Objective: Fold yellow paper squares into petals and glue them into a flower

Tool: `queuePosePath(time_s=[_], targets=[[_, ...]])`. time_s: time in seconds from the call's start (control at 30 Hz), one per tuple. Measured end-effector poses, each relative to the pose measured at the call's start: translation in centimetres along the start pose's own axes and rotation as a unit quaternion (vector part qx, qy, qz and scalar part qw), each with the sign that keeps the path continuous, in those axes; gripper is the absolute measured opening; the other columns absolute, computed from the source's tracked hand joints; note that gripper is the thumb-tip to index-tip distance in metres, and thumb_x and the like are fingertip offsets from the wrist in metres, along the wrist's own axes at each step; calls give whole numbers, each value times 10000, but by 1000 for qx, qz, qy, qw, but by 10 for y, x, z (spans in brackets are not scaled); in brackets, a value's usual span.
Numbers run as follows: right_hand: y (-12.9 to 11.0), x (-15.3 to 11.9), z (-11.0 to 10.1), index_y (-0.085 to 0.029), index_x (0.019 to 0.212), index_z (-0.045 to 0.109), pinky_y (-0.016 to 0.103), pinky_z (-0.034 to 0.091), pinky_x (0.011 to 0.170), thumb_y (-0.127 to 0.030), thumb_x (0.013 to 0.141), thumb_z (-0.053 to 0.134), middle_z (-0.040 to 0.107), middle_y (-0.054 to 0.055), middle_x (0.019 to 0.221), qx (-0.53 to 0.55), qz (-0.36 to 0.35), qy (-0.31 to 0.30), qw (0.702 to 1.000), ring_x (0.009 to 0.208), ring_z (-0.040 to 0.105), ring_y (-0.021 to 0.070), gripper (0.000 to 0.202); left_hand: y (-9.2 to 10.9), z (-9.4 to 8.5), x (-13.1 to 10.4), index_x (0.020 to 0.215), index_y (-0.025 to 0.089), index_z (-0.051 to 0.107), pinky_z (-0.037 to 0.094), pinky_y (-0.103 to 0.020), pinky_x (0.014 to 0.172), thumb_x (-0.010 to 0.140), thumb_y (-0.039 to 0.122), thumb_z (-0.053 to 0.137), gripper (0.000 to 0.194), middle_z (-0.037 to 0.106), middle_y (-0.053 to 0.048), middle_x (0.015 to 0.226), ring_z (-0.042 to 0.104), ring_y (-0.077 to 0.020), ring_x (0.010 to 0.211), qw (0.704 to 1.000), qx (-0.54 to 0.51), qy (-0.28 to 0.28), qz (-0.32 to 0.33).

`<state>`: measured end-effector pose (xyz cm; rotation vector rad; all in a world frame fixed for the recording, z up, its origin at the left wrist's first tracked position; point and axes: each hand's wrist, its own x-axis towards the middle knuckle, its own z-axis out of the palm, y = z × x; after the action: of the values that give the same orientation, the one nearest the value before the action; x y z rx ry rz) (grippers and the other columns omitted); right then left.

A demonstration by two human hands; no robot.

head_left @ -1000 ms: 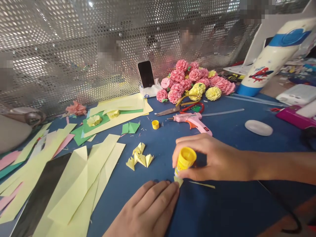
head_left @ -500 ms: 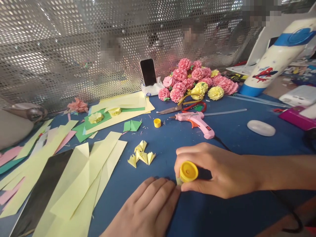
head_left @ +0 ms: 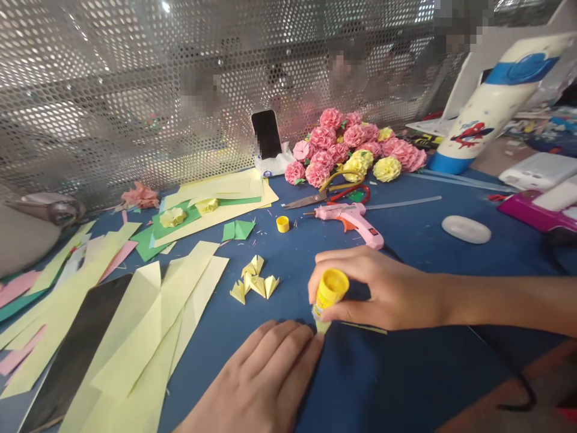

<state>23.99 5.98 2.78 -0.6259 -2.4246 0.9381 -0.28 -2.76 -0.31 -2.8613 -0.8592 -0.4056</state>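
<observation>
My right hand (head_left: 383, 288) is closed around a yellow glue stick (head_left: 333, 285), held tilted with its base upward. The stick's lower end meets a small pale yellow piece of paper (head_left: 323, 326). My left hand (head_left: 270, 373) lies flat on the blue table, fingers stretched out, its fingertips against that paper. Most of the paper is hidden by the hands. Under my right wrist a thin yellow paper strip (head_left: 366, 328) shows. Several folded yellow paper pieces (head_left: 255, 282) lie beyond my left fingers, with a yellow cap (head_left: 282, 224) farther back.
A pink glue gun (head_left: 349, 218) and scissors (head_left: 315, 196) lie ahead. Pink and yellow paper flowers (head_left: 351, 144) are heaped behind them, near a propped phone (head_left: 267, 133). Yellow paper sheets (head_left: 153, 337) spread at left. A bottle (head_left: 487, 111) and white oval object (head_left: 466, 230) stand right.
My right hand has lifted slightly away from me and tilted the glue stick, so its side now shows. The thin yellow strip has come into sight. My left hand stays nearly still.
</observation>
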Motion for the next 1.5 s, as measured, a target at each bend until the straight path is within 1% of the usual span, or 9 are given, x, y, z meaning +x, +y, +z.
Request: queuePosePath(time_s=[0.2, 0.3, 0.47, 0.63, 0.83, 1.03, 1.13, 1.3, 1.5], targets=[[-6, -1, -4, -146, 872, 655, 256, 438, 660, -275, 927, 658, 624, 28, 803, -22, 0, -59, 998, 682, 576, 138, 140, 0, -1, 0, 1356, 139, 606, 551, -330, 967, 1088, 242, 280, 434, 705, -71, 1225, 645, -219, 1118, 1000, 2, -4, 4], [-8, -6, -19, -171, 867, 663, 250, 461, 674, -286, 910, 674, 649, 16, 801, -29, 13, -12, 999, 675, 592, 130, 123, 0, -2, 0, 1338, 135, 619, 561, -324, 946, 1083, 221, 277, 435, 708, -69, 1221, 650, -223, 1112, 1000, -2, -4, 6], [3, -12, -40, -232, 962, 673, 253, 510, 640, -344, 879, 701, 706, 17, 898, 74, 89, 152, 982, 747, 672, 163, 142, -1, -3, 2, 1302, 106, 633, 542, -334, 952, 1058, 159, 327, 395, 704, -103, 1202, 642, -235, 1103, 1000, -8, 18, 10], [24, -9, -42, -229, 938, 540, 338, 544, 855, -340, 853, 731, 740, 37, 911, 242, 138, 119, 953, 932, 704, 213, 237, -1, -4, 6, 1176, 139, 668, 473, -328, 953, 1041, 167, 440, 266, 688, -90, 1173, 616, -218, 1074, 996, -38, 77, -27], [34, 5, -30, -206, 1160, 609, 336, 487, 947, -273, 833, 729, 681, 53, 1180, 272, 122, 39, 954, 1123, 619, 208, 355, -34, -8, 8, 1182, 248, 637, 425, -356, 894, 1002, 257, 570, 192, 668, -34, 1120, 592, -223, 1011, 982, -45, 69, -167], [46, 28, -15, -178, 948, 638, 368, 448, 1013, -443, 971, 522, 690, 87, 1162, 287, 79, 103, 949, 1191, 590, 229, 290, -68, -2, 20, 982, 264, 701, 432, -377, 846, 898, 329, 695, 106, 658, -24, 1013, 604, -249, 958, 964, -66, 44, -253], [54, 36, -11, -215, 1116, 514, 368, 483, 953, -413, 954, 567, 717, 78, 1120, 270, 62, 124, 953, 1152, 621, 218, 262, -65, 1, 25, 866, 258, 703, 420, -385, 889, 858, 309, 726, 57, 670, -11, 1009, 609, -239, 967, 958, -98, 43, -267], [65, 38, -2, -227, 1029, 451, 375, 522, 895, -341, 901, 633, 726, 90, 1122, 210, 49, 107, 971, 1091, 668, 220, 250, -48, -3, 28, 809, 240, 691, 433, -365, 918, 820, 240, 721, 33, 727, 2, 921, 636, -217, 922, 941, -175, 68, -282], [72, 34, 6, -243, 1008, 409, 423, 554, 903, -302, 927, 586, 731, 86, 1093, 154, 54, 122, 979, 1106, 693, 236, 203, -36, -5, 29, 983, 242, 671, 520, -314, 799, 826, 273, 727, 169, 745, 2, 829, 705, -198, 807, 876, -305, 141, -346]])
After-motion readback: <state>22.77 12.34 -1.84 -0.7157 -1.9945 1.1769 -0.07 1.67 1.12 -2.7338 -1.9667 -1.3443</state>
